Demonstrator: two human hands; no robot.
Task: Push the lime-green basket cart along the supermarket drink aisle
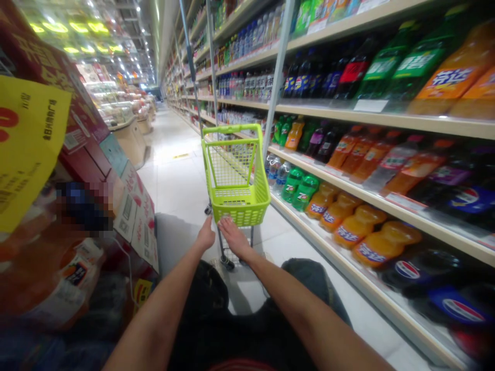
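Observation:
A small lime-green shopping cart (235, 175) stands in the aisle in front of me, its basket empty. My left hand (205, 236) reaches to the near lower edge of the cart, fingers curled, seemingly gripping a bar hidden beneath the basket. My right hand (233, 234) lies against the basket's near bottom rim with fingers closed on it. Both bare forearms stretch forward from the bottom of the view, over dark clothing.
Shelves (386, 119) of soda bottles run along the right: orange, green and dark cola bottles (363, 242). On the left stand red display boxes (88, 149) with a yellow sign (27, 149). The white tiled aisle floor (170, 170) stretches ahead.

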